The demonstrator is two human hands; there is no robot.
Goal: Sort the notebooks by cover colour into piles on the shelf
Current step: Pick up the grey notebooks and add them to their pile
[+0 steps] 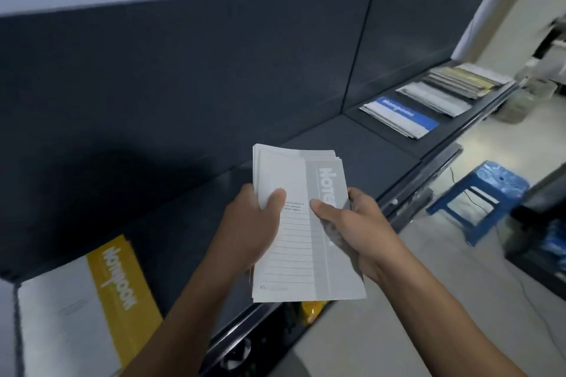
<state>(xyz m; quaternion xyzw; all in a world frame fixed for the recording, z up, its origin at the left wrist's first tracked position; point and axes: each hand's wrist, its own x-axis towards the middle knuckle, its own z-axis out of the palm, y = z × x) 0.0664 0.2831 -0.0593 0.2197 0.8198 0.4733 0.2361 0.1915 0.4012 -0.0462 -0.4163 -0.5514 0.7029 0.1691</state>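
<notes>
Centre of frame: my left hand (254, 223) and right hand (352, 223) hold a stack of notebooks (294, 254), grey cover uppermost, above the front of the dark shelf (352, 138); each thumb presses the top cover with fingers curled beneath, and the right hand pinches the grey title band; lower left: a yellow notebook (92, 300) lies flat on the shelf; upper right: a blue notebook pile (401, 116), with a grey pile (435, 98) just beside it; right: a blue stool (481, 193) on the floor.

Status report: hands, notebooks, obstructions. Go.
Left hand and right hand both grip the grey notebook stack before the shelf. Yellow notebook left, blue-topped pile right. Nothing blocking.
</notes>
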